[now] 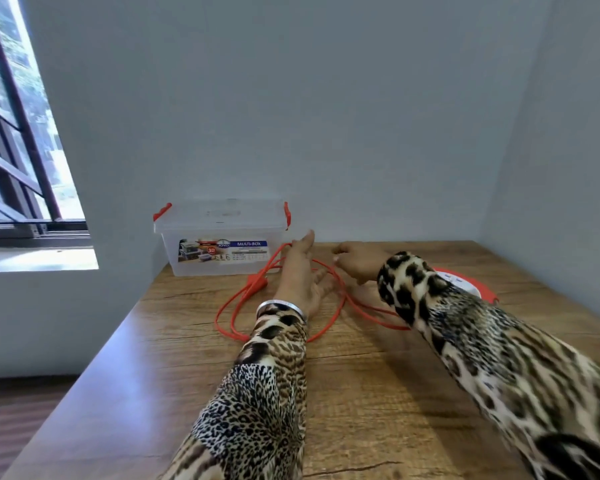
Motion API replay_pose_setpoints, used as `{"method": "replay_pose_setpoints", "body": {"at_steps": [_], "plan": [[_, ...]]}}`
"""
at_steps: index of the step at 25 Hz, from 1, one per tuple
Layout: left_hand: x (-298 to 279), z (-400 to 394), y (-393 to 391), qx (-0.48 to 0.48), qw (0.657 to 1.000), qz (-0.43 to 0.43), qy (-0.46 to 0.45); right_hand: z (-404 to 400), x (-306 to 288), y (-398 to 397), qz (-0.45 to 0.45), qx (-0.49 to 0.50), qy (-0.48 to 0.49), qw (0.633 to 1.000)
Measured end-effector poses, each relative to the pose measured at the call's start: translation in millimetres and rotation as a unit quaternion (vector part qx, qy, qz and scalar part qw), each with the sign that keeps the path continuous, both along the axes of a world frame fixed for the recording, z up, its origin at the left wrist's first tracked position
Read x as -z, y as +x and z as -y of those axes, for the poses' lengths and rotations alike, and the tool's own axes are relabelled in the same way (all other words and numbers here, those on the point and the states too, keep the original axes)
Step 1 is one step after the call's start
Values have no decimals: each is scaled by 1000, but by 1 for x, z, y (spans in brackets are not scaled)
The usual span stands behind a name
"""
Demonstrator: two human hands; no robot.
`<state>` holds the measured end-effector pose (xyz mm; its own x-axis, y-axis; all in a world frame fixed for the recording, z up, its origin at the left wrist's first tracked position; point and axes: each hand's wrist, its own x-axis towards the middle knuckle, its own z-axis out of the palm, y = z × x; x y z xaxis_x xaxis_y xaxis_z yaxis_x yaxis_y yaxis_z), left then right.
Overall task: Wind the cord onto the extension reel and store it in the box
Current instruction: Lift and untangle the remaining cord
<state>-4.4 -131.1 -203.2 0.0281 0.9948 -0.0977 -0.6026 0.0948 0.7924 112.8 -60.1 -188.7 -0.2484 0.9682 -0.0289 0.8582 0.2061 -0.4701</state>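
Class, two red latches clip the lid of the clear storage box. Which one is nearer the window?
The left red latch, at the end of the storage box facing the window; the right red latch sits nearer the left hand.

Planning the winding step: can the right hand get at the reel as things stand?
Probably yes. The reel lies on the table right beside the right forearm, with nothing on it; the right hand just needs to draw back.

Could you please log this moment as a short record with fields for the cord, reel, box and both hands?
cord: orange, lying in loose loops on the wooden table
reel: right of the loops, mostly hidden by the right sleeve
box: clear, lid on, by the wall
left hand: fingers straight, over the loops
right hand: fingers curled; grip unclear
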Motion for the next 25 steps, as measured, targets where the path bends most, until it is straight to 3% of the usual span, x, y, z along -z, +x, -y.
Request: {"method": "replay_pose_setpoints", "body": {"at_steps": [3, 6, 9, 11, 14, 19, 20, 23, 25], "plan": [[0, -1, -5, -22, 1000, 1, 11, -15, 5, -17, -3, -18, -62, 998], [-6, 4, -1, -15, 999, -22, 28, -16, -1, -21, -222, 73, -112, 966], [-5, 2, 7, -13, 992, -103, 65, -8, -18, -3, -477, 111, -147, 859], [-1, 3, 19, 9, 978, -189, 87, 5, -32, 17, -588, 88, -169, 786], [6, 8, 31, 13, 933, -336, 124, 22, -48, 42, -644, 69, -157, 746], [-8, 26, 11, 57, 887, -439, 135, 34, -63, 83, -718, 152, -69, 675], [-13, 29, 6, 71, 878, -456, 128, 36, -62, 90, -703, 169, -60, 689], [-41, 34, 0, -3, 895, -433, 103, 57, -61, 92, -545, 151, -75, 822], [-66, 32, -1, -71, 884, -450, 105, 73, -66, 81, -460, 75, -32, 884]]}}
